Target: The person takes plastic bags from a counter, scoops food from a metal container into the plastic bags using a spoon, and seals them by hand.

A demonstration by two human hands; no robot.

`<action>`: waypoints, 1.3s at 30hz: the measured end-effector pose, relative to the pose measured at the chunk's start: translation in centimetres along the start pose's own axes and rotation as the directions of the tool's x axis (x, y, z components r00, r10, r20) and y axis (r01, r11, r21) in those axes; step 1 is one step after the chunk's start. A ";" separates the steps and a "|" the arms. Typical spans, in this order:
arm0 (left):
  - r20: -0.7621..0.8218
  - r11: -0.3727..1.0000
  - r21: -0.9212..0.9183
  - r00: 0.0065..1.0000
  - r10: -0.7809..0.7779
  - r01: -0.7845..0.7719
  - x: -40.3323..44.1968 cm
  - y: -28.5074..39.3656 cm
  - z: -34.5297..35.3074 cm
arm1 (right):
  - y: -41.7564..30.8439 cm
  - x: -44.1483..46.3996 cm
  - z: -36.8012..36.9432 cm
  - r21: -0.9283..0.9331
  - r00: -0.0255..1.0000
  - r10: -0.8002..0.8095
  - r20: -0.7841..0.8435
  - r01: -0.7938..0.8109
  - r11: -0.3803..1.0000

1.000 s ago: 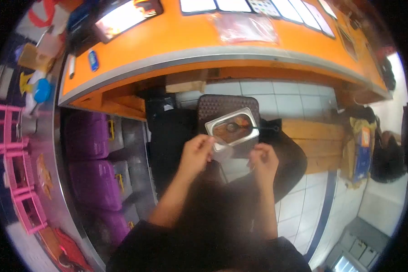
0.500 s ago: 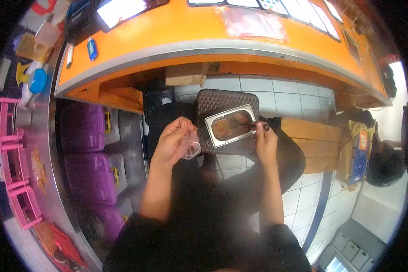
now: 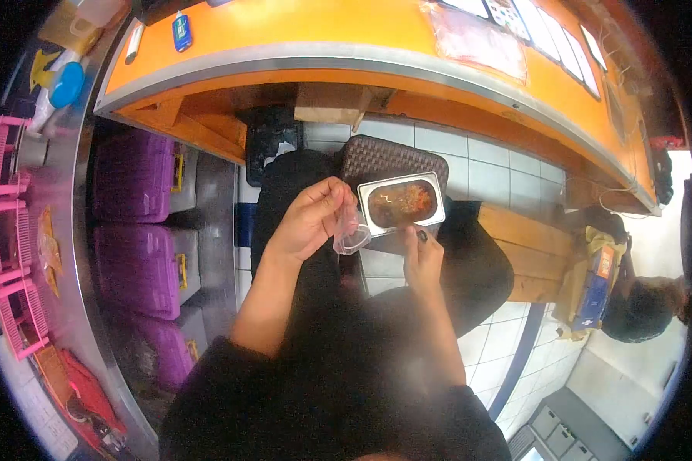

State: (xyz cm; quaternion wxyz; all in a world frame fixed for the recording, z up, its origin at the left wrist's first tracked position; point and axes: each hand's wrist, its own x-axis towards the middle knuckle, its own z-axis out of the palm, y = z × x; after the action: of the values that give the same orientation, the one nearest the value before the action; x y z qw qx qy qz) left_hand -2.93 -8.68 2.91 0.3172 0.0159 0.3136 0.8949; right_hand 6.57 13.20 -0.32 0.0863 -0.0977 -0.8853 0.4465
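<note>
My left hand (image 3: 309,221) pinches a small clear plastic cup (image 3: 351,237) at its upper part, tilted beside the pan's left side. In my right hand (image 3: 424,265) is a dark-handled spoon (image 3: 421,237), its far end blurred at the pan's near edge. The rectangular metal pan (image 3: 364,201) holds a reddish-brown sauce with bits (image 3: 407,201) in it. Under the pan is a brown woven stool (image 3: 392,155), in front of my knees. I cannot tell whether anything is in the cup.
An orange counter (image 3: 284,38) with a metal edge runs across the front, bearing a blue tube (image 3: 181,32), a marker (image 3: 134,44) and a plastic bag (image 3: 480,42). Purple crates (image 3: 134,269) stand to the left, a wooden bench (image 3: 523,253) to the right. Another person (image 3: 642,311) is at far right.
My right hand has drawn back toward me and left, bringing the spoon from the pan's right side to its near edge. The cup has come closer to the pan. My view has shifted.
</note>
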 end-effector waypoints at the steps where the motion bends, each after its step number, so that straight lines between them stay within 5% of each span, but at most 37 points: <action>1: 0.006 1.000 -0.003 1.000 0.002 -0.002 0.1 0.0 0.0 | -0.1 -0.1 -0.1 -0.005 1.000 -0.003 -0.003 0.003 1.000; 7: -0.029 1.000 -0.009 0.999 -0.012 0.012 -0.3 0.1 0.4 | 0.6 -0.5 0.1 0.158 0.997 0.061 -0.036 -0.054 0.986; 9: -0.034 0.998 0.037 0.998 -0.044 0.045 -0.3 0.3 0.6 | 2.7 -0.5 0.4 0.545 0.951 0.309 0.005 -0.262 0.796; 12: -0.048 0.987 0.148 0.998 -0.049 0.056 -0.5 0.4 1.3 | 5.3 -0.1 0.7 0.749 0.931 0.365 0.010 -0.249 0.614; 14: -0.080 0.975 0.214 0.996 -0.036 0.053 -0.3 -0.2 0.8 | 5.7 -0.1 0.3 0.729 0.913 0.409 -0.003 -0.278 0.625; 22: -0.258 0.939 0.336 0.966 0.019 0.071 0.2 -1.2 1.3 | 7.7 -0.4 0.2 0.900 0.797 0.602 0.048 -0.296 0.319; 24: -0.363 0.961 0.255 0.932 -0.009 0.108 0.5 -2.1 1.3 | 8.1 -0.3 0.0 0.928 0.801 0.597 0.047 -0.257 0.271; 28: -0.556 0.916 0.375 0.826 0.097 0.145 1.8 -4.3 1.6 | 9.0 -0.1 -1.2 0.963 0.779 0.625 0.051 -0.204 0.176; 33: -0.562 0.809 0.580 0.765 0.314 0.094 4.4 -7.6 -1.4 | 8.5 0.5 -2.9 0.981 0.734 0.679 0.008 -0.137 0.136; 39: -0.552 0.828 0.552 0.787 0.276 0.096 4.9 -9.2 -1.3 | 7.7 0.6 -2.8 0.980 0.781 0.624 0.037 -0.150 0.130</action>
State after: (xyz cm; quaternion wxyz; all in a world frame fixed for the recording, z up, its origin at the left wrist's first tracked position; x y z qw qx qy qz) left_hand -2.07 -1.03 -4.24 0.1349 -0.1672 0.6422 0.7358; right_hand 7.39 19.96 -4.88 0.1765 -0.3425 -0.3298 0.8618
